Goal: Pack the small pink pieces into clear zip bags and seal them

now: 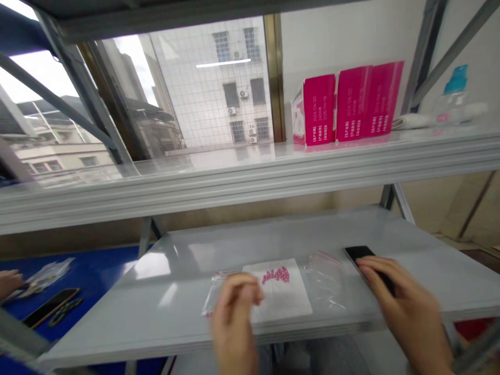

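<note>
My left hand point(235, 320), blurred by motion, hovers over the left edge of a white paper sheet point(279, 307). Its fingers are curled in towards the thumb, and whatever may be between them is hidden. On that sheet lies a small heap of pink beads point(277, 274). Partly behind this hand is a clear plastic bag point(213, 294) with some pink at its bottom. My right hand point(398, 299) is closed over a black phone point(361, 252), fingertips at its left edge. Between sheet and phone lies another clear zip bag point(326, 278).
Pink boxes point(353, 104) and a spray bottle with a blue top point(455, 94) stand on the upper shelf point(234, 182). At far left, another person's hand point(10, 283) is near a plastic bag, with a phone point(50, 306) on a blue surface. Metal posts frame the bench.
</note>
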The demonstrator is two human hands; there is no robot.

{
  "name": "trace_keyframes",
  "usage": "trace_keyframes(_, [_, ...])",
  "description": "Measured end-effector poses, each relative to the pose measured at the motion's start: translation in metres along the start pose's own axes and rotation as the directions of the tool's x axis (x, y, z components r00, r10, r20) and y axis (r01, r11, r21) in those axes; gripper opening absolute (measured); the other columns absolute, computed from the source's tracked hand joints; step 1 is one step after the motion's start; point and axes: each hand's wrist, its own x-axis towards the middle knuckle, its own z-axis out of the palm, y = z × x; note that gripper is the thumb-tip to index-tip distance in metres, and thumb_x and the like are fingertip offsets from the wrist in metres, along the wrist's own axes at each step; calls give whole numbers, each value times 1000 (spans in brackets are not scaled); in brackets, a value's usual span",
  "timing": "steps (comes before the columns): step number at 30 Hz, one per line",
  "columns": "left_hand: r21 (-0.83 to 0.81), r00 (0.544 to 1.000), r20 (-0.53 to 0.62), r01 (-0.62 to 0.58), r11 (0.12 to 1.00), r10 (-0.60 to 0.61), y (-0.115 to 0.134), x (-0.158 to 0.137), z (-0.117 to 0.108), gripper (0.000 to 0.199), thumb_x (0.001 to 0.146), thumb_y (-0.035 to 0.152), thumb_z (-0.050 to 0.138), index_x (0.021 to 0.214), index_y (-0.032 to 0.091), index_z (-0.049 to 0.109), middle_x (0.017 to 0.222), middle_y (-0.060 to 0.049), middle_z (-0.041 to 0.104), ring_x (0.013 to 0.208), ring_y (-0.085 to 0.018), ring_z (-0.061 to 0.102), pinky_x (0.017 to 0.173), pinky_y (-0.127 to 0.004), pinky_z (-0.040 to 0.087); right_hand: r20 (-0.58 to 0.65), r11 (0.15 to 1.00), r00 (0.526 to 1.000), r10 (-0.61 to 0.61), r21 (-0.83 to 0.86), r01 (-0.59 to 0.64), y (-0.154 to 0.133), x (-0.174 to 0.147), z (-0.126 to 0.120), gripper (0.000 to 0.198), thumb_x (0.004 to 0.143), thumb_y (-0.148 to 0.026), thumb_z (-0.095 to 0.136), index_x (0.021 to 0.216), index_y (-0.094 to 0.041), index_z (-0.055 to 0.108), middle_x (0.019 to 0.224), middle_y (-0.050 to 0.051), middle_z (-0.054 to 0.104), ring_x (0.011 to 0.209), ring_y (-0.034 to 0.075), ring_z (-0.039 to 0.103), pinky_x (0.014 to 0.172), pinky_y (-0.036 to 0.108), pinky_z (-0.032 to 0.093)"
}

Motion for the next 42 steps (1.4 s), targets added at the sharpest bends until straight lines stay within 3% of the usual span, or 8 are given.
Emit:
trace_keyframes(3, [239, 933, 353, -12, 971, -75, -37, 1, 78, 23, 85, 34, 53, 78, 19, 69, 74, -4, 68, 66, -18, 58, 66, -29, 46, 193, 990, 972, -136, 55, 128, 16, -4, 33, 32, 99, -37, 47, 92, -21, 74, 91, 9, 75, 94, 28, 67, 87, 46, 52])
trace_keyframes(7, [321, 913, 382, 13, 947, -142, -75, 6, 133, 15, 76, 27, 62, 65, 18, 66, 68, -6, 68, 64, -20, 60, 66, -31, 45, 311, 986, 937, -156, -14, 169, 23, -19, 55, 26, 97, -24, 48, 100, -22, 74, 97, 8, 76, 105, 31, 65, 95, 52, 44])
trace_keyframes(12, [306, 889, 431, 18, 952, -155, -85, 14, 131, 15, 75, 15, 54, 63, 18, 63, 63, -3, 65, 61, -18, 59, 63, -27, 43, 223, 987, 962, -155, 72, 143, 18, -29, 46, 20, 95, -24, 52, 102, -23, 71, 102, 7, 75, 106, 29, 64, 95, 49, 47])
trace_keyframes(18, [180, 873, 478, 7, 984, -94, -58, 8, 84, 23, 87, 35, 50, 76, 19, 62, 77, -5, 66, 75, -20, 62, 72, -28, 47, 158, 943, 962, 225, 211, -255, 20, -21, 33, 42, 91, -38, 61, 128, -20, 61, 129, 15, 63, 115, 29, 62, 89, 42, 56])
trace_keyframes(23, [-29, 772, 615, 229, 973, -164, -35, -4, 27, 29, 93, 47, 53, 83, 20, 57, 80, -4, 69, 78, -18, 64, 74, -26, 48, 577, 684, 763, 292, 432, -588, -15, -13, 31, 33, 86, -50, 67, 91, -18, 71, 83, 8, 70, 72, 20, 65, 62, 28, 53])
trace_keyframes(29, [24, 850, 462, 274, 961, -254, -42, -1, -14, 37, 86, 56, 62, 81, 20, 58, 62, 3, 54, 60, -14, 53, 58, -23, 41, 833, 412, 504, 230, 386, -826, -50, -38, 40, 48, 78, -61, 71, 64, -15, 66, 56, -1, 51, 51, 10, 43, 50, 23, 34])
trace_keyframes(36, [393, 966, 171, -245, 886, 191, -37, -22, -31, 15, 87, 27, 60, 101, 24, 65, 101, -7, 67, 98, -25, 61, 90, -37, 46, 935, 123, 201, 291, 172, -977, -81, -57, 58, 47, 63, -53, 82, 67, -18, 52, 57, -4, 53, 44, 5, 41, 41, 17, 18])
trace_keyframes(42, [234, 901, 424, -5, 972, -98, -41, -49, -17, 19, 91, 34, 53, 76, 22, 52, 68, 1, 54, 64, -15, 52, 60, -23, 42, 977, 33, 191, 99, 188, -982, -99, -68, 69, 44, 64, -48, 79, 66, -19, 47, 43, -12, 34, 37, 1, 19, 37, 18, 12])
